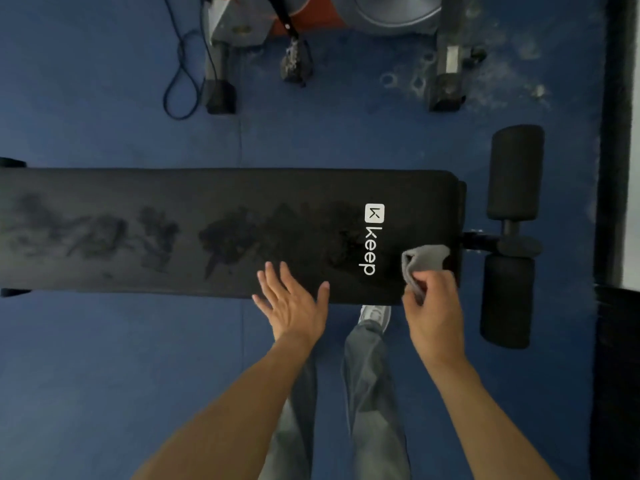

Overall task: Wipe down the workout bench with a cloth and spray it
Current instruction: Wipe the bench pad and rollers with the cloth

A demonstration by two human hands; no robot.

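A long black workout bench [138, 188] runs across the view from left to right, with a white "keep" logo near its right end and dark wet smears along its middle. My right hand [433, 306] grips a grey cloth [427, 259] on the bench's right end, just right of the logo. My left hand [292, 299] lies at the bench's near edge with fingers spread and straight, holding nothing. No spray bottle is in view.
Black foam leg rollers [512, 237] stick out past the bench's right end. Exercise machine feet [220, 95] and a black cable [181, 74] sit on the blue floor beyond the bench. My legs and a grey shoe [375, 315] stand at the near side.
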